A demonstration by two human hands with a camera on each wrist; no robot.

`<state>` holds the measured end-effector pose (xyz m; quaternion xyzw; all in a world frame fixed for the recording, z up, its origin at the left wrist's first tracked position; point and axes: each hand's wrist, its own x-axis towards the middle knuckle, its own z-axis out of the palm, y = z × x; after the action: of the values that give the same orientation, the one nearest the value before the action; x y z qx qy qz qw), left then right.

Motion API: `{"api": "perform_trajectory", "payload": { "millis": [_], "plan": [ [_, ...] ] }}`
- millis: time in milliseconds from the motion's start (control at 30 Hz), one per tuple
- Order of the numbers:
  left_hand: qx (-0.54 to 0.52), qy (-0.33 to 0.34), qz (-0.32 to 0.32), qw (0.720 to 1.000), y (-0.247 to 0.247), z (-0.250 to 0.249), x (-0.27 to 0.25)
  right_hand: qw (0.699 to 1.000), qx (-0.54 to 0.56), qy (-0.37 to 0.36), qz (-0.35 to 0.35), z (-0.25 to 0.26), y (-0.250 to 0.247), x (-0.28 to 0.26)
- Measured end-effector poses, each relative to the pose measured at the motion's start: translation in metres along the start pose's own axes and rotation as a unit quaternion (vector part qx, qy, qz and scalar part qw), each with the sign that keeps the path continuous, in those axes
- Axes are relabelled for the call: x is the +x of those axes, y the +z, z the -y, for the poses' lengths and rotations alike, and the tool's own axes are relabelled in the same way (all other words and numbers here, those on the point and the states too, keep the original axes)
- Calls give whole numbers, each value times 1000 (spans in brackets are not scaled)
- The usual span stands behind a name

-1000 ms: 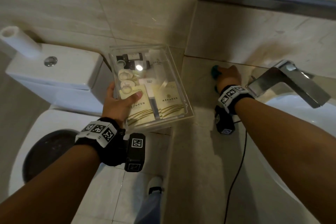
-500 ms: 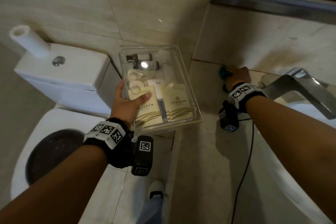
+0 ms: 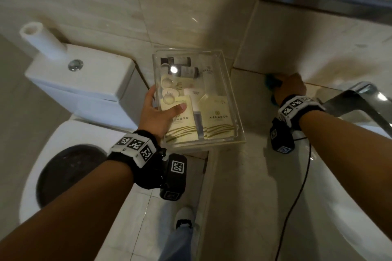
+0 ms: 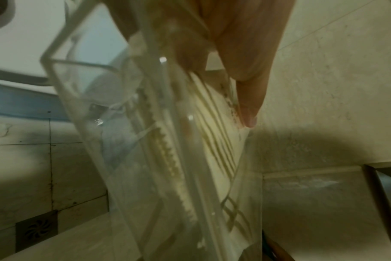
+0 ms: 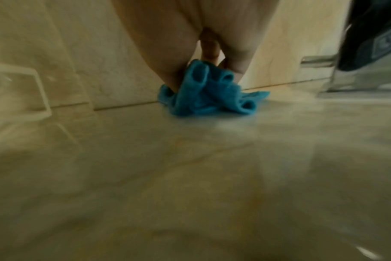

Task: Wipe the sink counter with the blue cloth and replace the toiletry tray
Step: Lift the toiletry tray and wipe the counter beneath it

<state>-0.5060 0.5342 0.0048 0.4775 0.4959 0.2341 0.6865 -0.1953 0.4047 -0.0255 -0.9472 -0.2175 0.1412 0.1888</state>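
Observation:
My left hand (image 3: 161, 110) grips the near left rim of the clear toiletry tray (image 3: 231, 99), thumb inside, fingers under it. The tray holds small bottles, round caps and cream sachets and hangs above the counter's left end, beside the toilet. In the left wrist view the thumb (image 4: 250, 98) presses on a sachet through the tray wall (image 4: 83, 98). My right hand (image 3: 289, 87) holds the bunched blue cloth (image 3: 269, 80) down on the beige stone counter (image 3: 250, 176), at the back edge against the wall. The right wrist view shows the cloth (image 5: 205, 91) crumpled under the fingers.
A chrome faucet (image 3: 360, 99) stands just right of my right hand, over the white basin (image 3: 331, 197). A black cable (image 3: 301, 186) runs across the counter. Left of the counter are the toilet tank (image 3: 84, 82) with a paper roll (image 3: 42, 42) and the open bowl (image 3: 67, 174).
The right hand with the cloth has stayed at the counter's back edge, shifting slightly. The left hand keeps the tray raised in the same place; the head view has drifted left.

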Motion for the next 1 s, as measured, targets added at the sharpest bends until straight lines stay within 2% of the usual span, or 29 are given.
{"api": "perform_trajectory", "payload": {
  "millis": [100,167,267,333,400,500,567,633,767,867,900,933,1000],
  "plan": [
    [-7,-3,9,1000,3,-2,1,999,10,-32,28,14,12,-10],
    [-6,-4,13,1000,5,-1,2,991,-16,-103,86,15,19,-24],
    [-8,-4,15,1000,6,0,2,960,-57,-236,142,8,19,-48],
    [-15,-8,16,1000,7,0,2,949,-74,-265,154,2,12,-46],
    [-19,-13,18,1000,6,2,2,961,-95,-228,126,-5,4,-25],
    [-13,-14,17,1000,5,4,3,992,-96,-75,26,-24,-9,8],
    [-10,-14,18,1000,4,4,2,994,-108,-18,27,-30,-14,6],
    [-5,-10,23,1000,3,4,1,990,-119,-30,65,-28,-9,-9],
    [-6,-5,21,1000,3,4,-2,972,-117,-172,109,-23,8,-64],
    [-5,-2,13,1000,4,5,-2,959,-102,-237,117,-30,7,-70],
    [-5,-4,10,1000,3,6,-1,960,-113,-231,109,-34,3,-59],
    [-6,-4,8,1000,3,7,0,971,-108,-192,90,-38,0,-45],
    [-7,-3,4,1000,3,10,1,985,-139,-79,56,-45,-8,-25]
  ]
}}
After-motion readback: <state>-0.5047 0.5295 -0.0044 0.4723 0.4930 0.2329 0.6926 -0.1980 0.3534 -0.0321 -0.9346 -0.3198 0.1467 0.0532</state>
